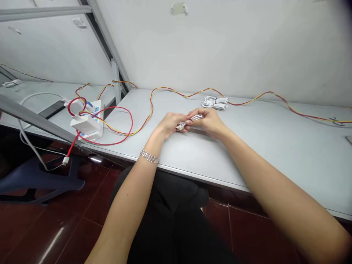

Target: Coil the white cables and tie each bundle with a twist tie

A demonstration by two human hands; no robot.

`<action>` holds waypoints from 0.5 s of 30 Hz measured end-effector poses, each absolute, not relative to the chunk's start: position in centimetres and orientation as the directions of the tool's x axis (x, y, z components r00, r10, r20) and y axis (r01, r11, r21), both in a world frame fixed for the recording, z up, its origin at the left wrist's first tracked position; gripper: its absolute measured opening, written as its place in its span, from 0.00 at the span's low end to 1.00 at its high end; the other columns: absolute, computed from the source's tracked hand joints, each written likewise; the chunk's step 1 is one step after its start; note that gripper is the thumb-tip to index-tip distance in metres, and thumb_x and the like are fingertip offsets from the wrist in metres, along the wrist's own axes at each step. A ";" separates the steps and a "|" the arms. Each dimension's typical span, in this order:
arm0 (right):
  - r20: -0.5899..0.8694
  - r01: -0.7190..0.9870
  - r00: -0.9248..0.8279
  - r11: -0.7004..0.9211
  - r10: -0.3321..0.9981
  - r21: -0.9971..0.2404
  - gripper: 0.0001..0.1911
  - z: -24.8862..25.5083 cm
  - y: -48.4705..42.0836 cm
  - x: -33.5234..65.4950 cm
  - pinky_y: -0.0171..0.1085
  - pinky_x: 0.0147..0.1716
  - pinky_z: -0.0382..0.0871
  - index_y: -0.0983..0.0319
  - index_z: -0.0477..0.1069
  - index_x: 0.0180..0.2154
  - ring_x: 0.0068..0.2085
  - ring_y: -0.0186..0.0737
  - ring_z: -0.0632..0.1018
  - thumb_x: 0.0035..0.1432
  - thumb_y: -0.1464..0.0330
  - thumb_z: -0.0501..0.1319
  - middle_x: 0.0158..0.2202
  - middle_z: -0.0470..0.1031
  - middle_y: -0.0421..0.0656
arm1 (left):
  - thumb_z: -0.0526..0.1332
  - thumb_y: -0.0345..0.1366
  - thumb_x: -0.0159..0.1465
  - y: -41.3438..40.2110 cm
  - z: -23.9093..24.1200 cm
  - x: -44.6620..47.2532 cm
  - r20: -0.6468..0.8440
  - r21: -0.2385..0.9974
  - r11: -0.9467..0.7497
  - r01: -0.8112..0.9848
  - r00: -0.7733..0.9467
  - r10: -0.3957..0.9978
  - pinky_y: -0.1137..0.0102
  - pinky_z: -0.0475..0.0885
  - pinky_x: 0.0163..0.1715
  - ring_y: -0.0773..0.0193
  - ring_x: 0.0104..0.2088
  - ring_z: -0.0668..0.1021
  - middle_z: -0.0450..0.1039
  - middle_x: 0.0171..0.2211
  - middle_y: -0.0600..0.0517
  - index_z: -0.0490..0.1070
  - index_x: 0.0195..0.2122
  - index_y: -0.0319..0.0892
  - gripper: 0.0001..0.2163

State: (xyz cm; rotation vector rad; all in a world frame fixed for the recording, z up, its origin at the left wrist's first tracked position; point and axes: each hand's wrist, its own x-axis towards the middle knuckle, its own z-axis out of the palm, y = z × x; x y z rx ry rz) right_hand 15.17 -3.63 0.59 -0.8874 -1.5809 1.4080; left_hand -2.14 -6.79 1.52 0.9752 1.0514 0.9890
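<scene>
Between both hands is a coiled white cable bundle (197, 117), held just above the tabletop. My left hand (172, 123) has its fingers closed round the left end of the bundle. My right hand (207, 120) pinches the other end, fingertips meeting near a dark tie at the middle. The fingers cover much of the coil. Just behind my right hand, a second white cable bundle (215, 103) lies on the table, wrapped with dark ties.
A grey-white table (275, 146) runs beneath a white panel. A red-and-yellow twisted wire (255, 98) trails along its back. To the left stand a power strip (99, 110) with white adapters (87, 124), a red cable loop (131, 121), a metal frame post (117, 80) and a blue stool (66, 179).
</scene>
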 end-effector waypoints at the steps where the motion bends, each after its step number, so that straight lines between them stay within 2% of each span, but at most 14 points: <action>1: 0.138 -0.015 -0.415 0.144 0.899 -0.989 0.14 0.6 -3.7 15.2 0.47 0.44 0.77 0.58 0.80 0.27 0.35 0.44 0.81 0.37 0.64 0.80 0.31 0.82 0.43 | 0.61 0.23 0.65 -6.8 1.5 -2.1 -0.224 0.951 0.255 -0.175 0.179 0.958 0.68 0.71 0.32 0.65 0.28 0.77 0.75 0.25 0.49 0.75 0.33 0.32 0.05; 4: 0.167 0.013 -0.401 0.188 0.901 -0.982 0.12 0.5 -3.6 15.2 0.48 0.44 0.77 0.58 0.80 0.26 0.36 0.45 0.81 0.38 0.65 0.78 0.33 0.82 0.43 | 0.61 0.21 0.64 -6.7 1.1 -1.8 -0.228 0.948 0.252 -0.195 0.135 0.964 0.67 0.73 0.37 0.66 0.29 0.77 0.76 0.26 0.50 0.75 0.34 0.33 0.05; 6: 0.174 0.041 -0.393 0.207 0.903 -0.978 0.11 0.2 -3.4 15.2 0.48 0.45 0.77 0.58 0.80 0.26 0.38 0.46 0.82 0.39 0.65 0.78 0.33 0.82 0.43 | 0.61 0.21 0.64 -6.5 1.1 -1.6 -0.220 0.962 0.235 -0.140 0.113 0.969 0.65 0.73 0.41 0.65 0.32 0.77 0.76 0.28 0.49 0.75 0.34 0.34 0.05; 8: 0.174 0.080 -0.375 0.219 0.910 -0.972 0.10 -0.1 -3.3 15.3 0.47 0.46 0.76 0.58 0.80 0.25 0.39 0.47 0.81 0.39 0.65 0.77 0.34 0.83 0.44 | 0.62 0.22 0.64 -6.8 1.7 -1.6 -0.165 0.985 0.165 0.047 0.017 0.986 0.65 0.73 0.45 0.64 0.35 0.77 0.77 0.32 0.49 0.76 0.35 0.35 0.05; 11: 0.136 0.139 -0.341 0.193 0.930 -0.971 0.10 -0.4 -3.0 15.3 0.46 0.45 0.76 0.59 0.81 0.25 0.39 0.47 0.81 0.39 0.64 0.77 0.33 0.83 0.44 | 0.69 0.25 0.59 -9.3 4.7 -1.9 0.089 0.896 0.006 0.443 -0.193 0.977 0.67 0.72 0.48 0.60 0.44 0.76 0.78 0.42 0.47 0.77 0.37 0.37 0.06; 12: 0.121 0.157 -0.332 0.181 0.936 -0.971 0.10 -0.5 -3.0 15.3 0.45 0.44 0.75 0.59 0.81 0.26 0.38 0.46 0.80 0.40 0.64 0.77 0.33 0.83 0.44 | 0.71 0.27 0.59 -10.8 6.1 -2.1 0.138 0.873 -0.055 0.485 -0.137 0.981 0.67 0.72 0.48 0.59 0.44 0.76 0.78 0.43 0.47 0.79 0.38 0.39 0.06; 13: 0.112 0.172 -0.324 0.175 0.939 -0.969 0.10 -0.6 -2.9 15.3 0.44 0.43 0.75 0.59 0.81 0.26 0.37 0.45 0.80 0.40 0.64 0.77 0.32 0.83 0.43 | 0.72 0.30 0.59 -12.6 7.7 -2.2 0.102 0.885 -0.109 0.453 0.040 0.994 0.67 0.74 0.44 0.58 0.42 0.77 0.79 0.40 0.48 0.80 0.37 0.40 0.05; 15: 0.107 0.196 -0.312 0.174 0.944 -0.965 0.10 -0.7 -2.8 15.3 0.43 0.42 0.74 0.60 0.81 0.26 0.36 0.44 0.79 0.40 0.65 0.77 0.31 0.83 0.43 | 0.74 0.35 0.59 -16.5 10.5 -2.3 0.032 0.964 -0.069 0.258 0.148 0.989 0.66 0.76 0.41 0.56 0.40 0.79 0.79 0.35 0.49 0.82 0.34 0.41 0.05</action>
